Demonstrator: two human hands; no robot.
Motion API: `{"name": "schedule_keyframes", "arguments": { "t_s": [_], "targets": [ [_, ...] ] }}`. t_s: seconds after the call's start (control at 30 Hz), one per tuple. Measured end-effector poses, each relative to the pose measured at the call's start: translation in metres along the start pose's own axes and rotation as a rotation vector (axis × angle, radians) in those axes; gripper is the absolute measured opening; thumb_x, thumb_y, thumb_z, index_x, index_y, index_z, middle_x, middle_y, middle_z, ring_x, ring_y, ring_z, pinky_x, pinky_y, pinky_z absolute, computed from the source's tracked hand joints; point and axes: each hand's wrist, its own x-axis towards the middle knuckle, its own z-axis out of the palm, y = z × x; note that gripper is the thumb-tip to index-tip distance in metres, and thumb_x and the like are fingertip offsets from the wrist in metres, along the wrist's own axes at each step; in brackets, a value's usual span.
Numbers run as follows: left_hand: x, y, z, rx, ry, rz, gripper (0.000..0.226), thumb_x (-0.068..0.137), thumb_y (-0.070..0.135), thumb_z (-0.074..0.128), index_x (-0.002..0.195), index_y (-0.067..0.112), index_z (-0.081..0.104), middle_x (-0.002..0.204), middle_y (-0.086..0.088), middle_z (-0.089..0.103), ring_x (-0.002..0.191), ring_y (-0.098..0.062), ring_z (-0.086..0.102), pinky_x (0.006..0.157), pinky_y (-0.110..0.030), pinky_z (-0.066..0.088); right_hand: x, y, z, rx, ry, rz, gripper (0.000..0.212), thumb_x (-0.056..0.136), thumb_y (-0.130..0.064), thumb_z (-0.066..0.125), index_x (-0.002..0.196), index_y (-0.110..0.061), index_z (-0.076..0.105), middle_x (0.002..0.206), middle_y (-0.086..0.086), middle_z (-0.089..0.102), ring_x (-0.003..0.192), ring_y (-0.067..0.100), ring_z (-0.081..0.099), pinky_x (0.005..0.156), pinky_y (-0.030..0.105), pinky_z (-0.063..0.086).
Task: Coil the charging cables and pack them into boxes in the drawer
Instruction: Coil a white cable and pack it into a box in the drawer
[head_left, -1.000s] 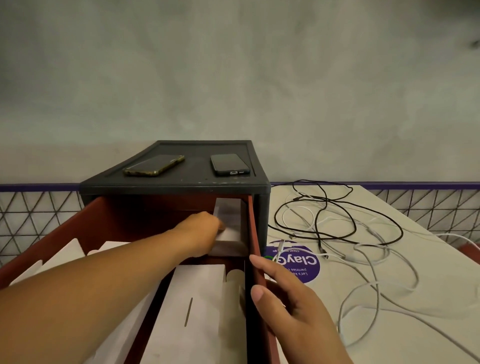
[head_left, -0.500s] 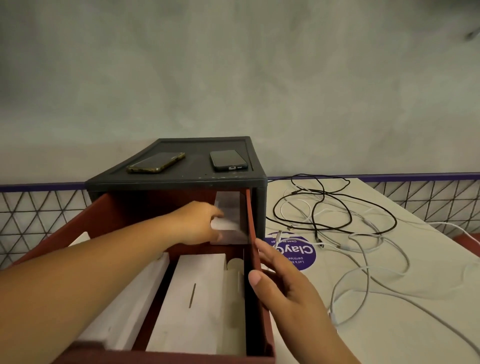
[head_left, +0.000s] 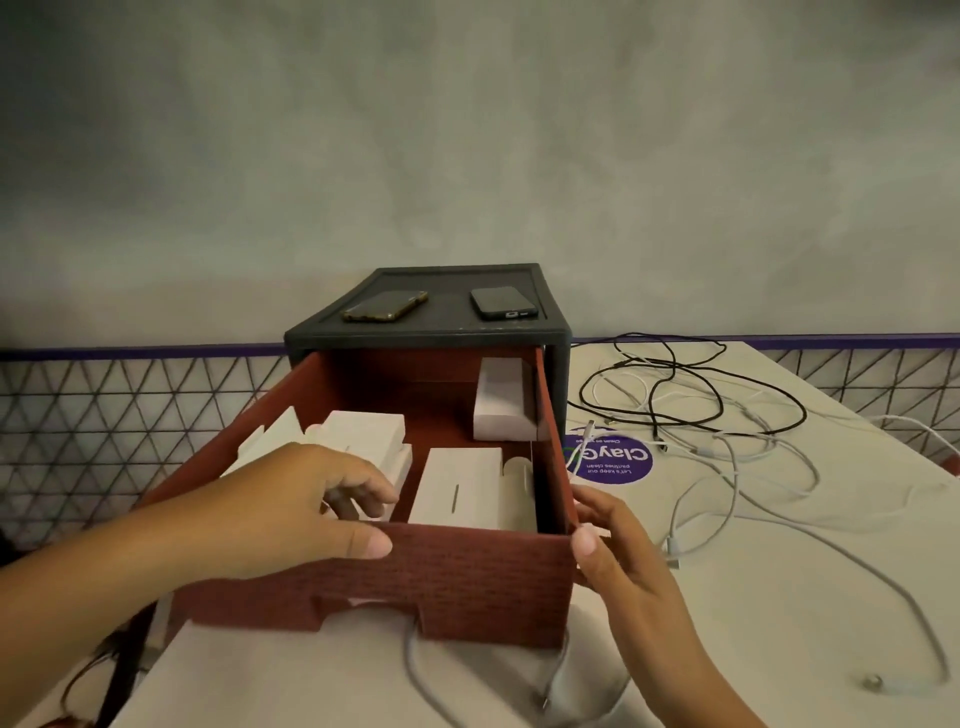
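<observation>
Two hands grip the drawer (head_left: 467, 577): my left hand (head_left: 306, 509) on its front wall, my right hand (head_left: 615, 545) at its right corner. I judge an even pull keeps the white boxes (head_left: 457, 488) level; uncoiled cables (head_left: 717, 439) lie beyond on the table (head_left: 779, 571)

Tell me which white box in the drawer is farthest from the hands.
The box in the back right corner; the others lie nearer the front.

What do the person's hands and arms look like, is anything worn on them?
Both the left hand and the right hand are bare: no gloves, rings or bracelets show. The left forearm and right forearm are bare too, with no sleeve or watch in view. The thumbnails are short and unpainted.
</observation>
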Motion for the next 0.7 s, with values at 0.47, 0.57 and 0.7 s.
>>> {"name": "schedule_keyframes", "arguments": {
  "t_s": [0.47, 0.57, 0.7],
  "targets": [
    [0.013, -0.007, 0.006, 0.219, 0.157, 0.016, 0.017, 0.089, 0.023, 0.060, 0.074, 0.029, 0.060, 0.074, 0.009, 0.063, 0.076, -0.006, 0.058, 0.067, -0.023, 0.046, 0.018, -0.018, 0.006, -0.332, 0.160, 0.014, 0.020, 0.086, -0.021, 0.064, 0.074, -0.019, 0.048, 0.077, -0.006, 0.062, 0.073, 0.009, 0.057, 0.054, 0.013, 0.039],
    [0.031, -0.007, 0.005, 0.216, 0.157, 0.010, 0.018, 0.091, 0.023, 0.058, 0.075, 0.031, 0.059, 0.078, 0.011, 0.063, 0.078, -0.007, 0.058, 0.065, -0.019, 0.043, 0.036, -0.013, 0.006, -0.340, 0.181, 0.030, 0.021, 0.086, -0.021, 0.063, 0.073, -0.019, 0.048, 0.078, -0.003, 0.062, 0.074, 0.014, 0.058, 0.059, 0.020, 0.043],
    [0.058, -0.011, 0.001, 0.210, 0.180, -0.008, 0.015, 0.091, 0.021, 0.058, 0.077, 0.027, 0.061, 0.078, 0.009, 0.063, 0.078, -0.010, 0.059, 0.067, -0.023, 0.047, 0.065, -0.007, 0.005, -0.327, 0.196, 0.055, 0.021, 0.088, -0.022, 0.061, 0.073, -0.020, 0.046, 0.077, -0.004, 0.060, 0.071, 0.009, 0.055, 0.060, 0.020, 0.042]
  ]
}}
